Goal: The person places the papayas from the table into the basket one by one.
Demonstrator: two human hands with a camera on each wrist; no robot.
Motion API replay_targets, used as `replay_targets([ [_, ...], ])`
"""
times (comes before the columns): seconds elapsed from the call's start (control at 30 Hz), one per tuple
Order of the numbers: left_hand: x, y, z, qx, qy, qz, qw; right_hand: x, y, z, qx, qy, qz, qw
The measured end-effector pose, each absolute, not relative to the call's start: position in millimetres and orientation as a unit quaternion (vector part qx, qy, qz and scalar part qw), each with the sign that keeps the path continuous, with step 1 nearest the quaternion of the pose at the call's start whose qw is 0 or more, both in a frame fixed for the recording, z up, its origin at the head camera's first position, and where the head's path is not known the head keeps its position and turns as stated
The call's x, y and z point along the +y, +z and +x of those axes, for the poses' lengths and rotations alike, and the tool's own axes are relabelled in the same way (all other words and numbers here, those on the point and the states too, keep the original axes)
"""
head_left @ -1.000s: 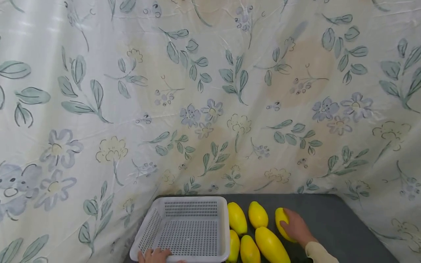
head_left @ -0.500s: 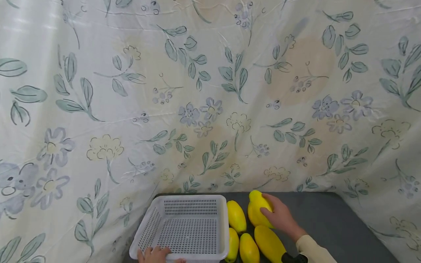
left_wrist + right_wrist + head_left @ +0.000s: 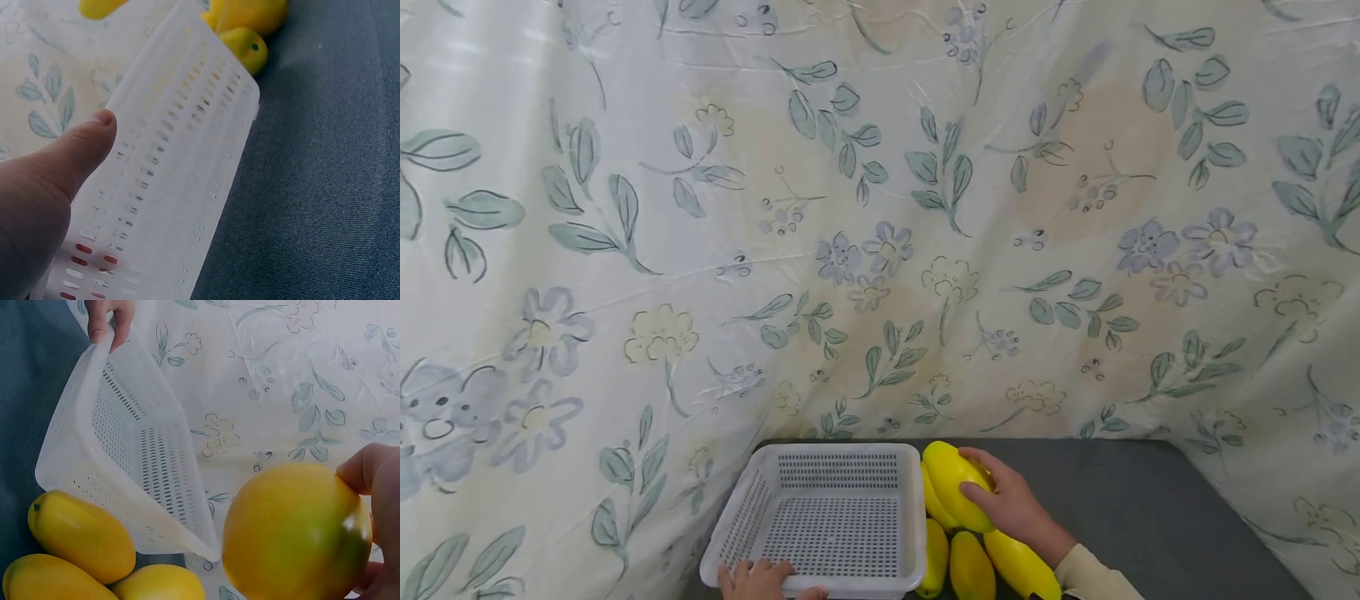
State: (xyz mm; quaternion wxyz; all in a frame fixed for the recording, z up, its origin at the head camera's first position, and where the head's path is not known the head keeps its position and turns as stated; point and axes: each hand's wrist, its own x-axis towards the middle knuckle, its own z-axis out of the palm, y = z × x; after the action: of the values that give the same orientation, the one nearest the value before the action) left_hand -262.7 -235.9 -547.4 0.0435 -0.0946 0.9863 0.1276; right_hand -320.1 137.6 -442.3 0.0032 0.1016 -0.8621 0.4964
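Note:
My right hand (image 3: 1011,504) grips a yellow mango (image 3: 955,487), raised beside the right rim of a white perforated plastic basket (image 3: 842,449). In the right wrist view the held mango (image 3: 294,531) looks smooth, with a greenish patch, and the thumb and fingers lie around its side. My left hand (image 3: 756,581) holds the basket's near rim at the left, fingers over the inside; the left wrist view has the thumb (image 3: 87,144) along the outer wall. Nothing lies in the basket. Several other mangoes, among them one at the front (image 3: 972,568), lie right of it.
A dark grey cloth-covered table (image 3: 1135,500) carries everything and extends to the right of the mangoes. Behind and at both sides hangs a white floral curtain (image 3: 880,208), close to the basket's left side.
My right hand has taken a mango from the right of the group, lifted it and carried it left toward the basket, over the other mangoes. My left hand stays on the rim.

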Motion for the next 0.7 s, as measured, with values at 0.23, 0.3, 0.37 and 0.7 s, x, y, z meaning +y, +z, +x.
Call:
replay_targets([
  [0.23,-235,-544,-263,0.984,0.132,-0.1,0.071,135,-442,-321,-0.858,0.501,0.112,-0.01],
  [0.3,-235,-543,-263,0.983,0.135,-0.1,0.071,133,-442,-321,-0.858,0.5,0.117,-0.009],
  [0.37,-235,-542,-262,0.983,0.14,-0.098,0.067,132,-442,-322,-0.861,0.495,0.119,-0.003],
  [0.7,-234,-540,-259,0.983,0.155,-0.09,0.042,104,-439,-329,-0.866,0.485,0.122,0.006],
])
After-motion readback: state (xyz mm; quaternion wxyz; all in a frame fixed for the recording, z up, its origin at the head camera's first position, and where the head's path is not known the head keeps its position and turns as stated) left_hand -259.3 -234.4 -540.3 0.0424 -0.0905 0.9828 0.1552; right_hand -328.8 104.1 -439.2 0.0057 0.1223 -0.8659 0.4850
